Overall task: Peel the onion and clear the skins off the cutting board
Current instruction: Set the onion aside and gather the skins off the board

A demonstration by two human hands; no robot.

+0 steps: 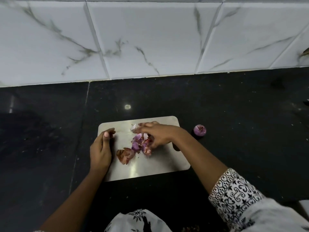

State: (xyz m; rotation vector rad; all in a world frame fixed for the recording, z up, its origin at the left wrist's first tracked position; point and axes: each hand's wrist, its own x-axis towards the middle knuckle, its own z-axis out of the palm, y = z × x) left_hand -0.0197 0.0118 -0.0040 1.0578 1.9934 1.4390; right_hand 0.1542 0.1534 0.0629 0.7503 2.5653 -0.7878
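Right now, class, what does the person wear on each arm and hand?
The right sleeve is white with a black scroll-and-flower print. The left forearm shows no sleeve. The left hand and right hand have no gloves or visible rings.

White clothing printed in black, low in the frame.
At lower right, loose white fabric sleeve (270, 218) scattered with sparse black sprigs, ending at mid-forearm in a broad cuff band (234, 193) densely printed with black scrolls, curls and small fleur-like motifs. At bottom centre, white garment front (138, 220) printed with a black leafy floral sprig. At lower left, left forearm (70, 198) uncovered almost to the frame edge.
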